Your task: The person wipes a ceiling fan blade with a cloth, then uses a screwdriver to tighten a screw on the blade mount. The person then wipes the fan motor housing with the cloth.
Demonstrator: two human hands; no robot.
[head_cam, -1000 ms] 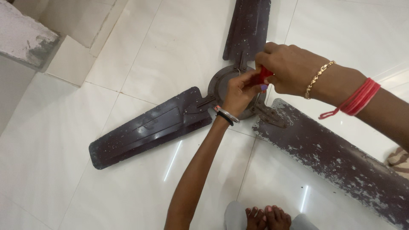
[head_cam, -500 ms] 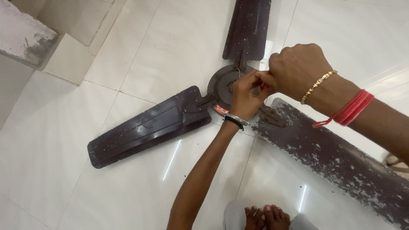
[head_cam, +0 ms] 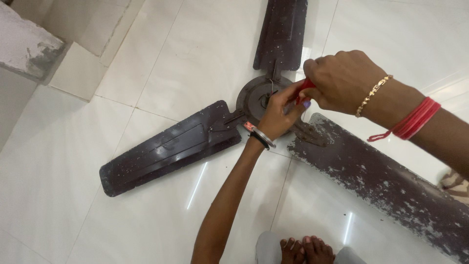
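Over the fan hub [head_cam: 256,95], the right hand [head_cam: 342,80] is closing tightly around a red tool handle [head_cam: 305,88], while the left hand [head_cam: 281,115] is pinching its fingers at the same spot, hiding the tool's tip. Dark, paint-chipped blades are spreading outward on the white tiled floor [head_cam: 185,49]: left blade [head_cam: 166,149], far blade [head_cam: 282,34], right blade [head_cam: 386,183]. Bare toes [head_cam: 305,247] are showing near the bottom edge.

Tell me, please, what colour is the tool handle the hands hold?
Red; the tool handle shows best in the head view.
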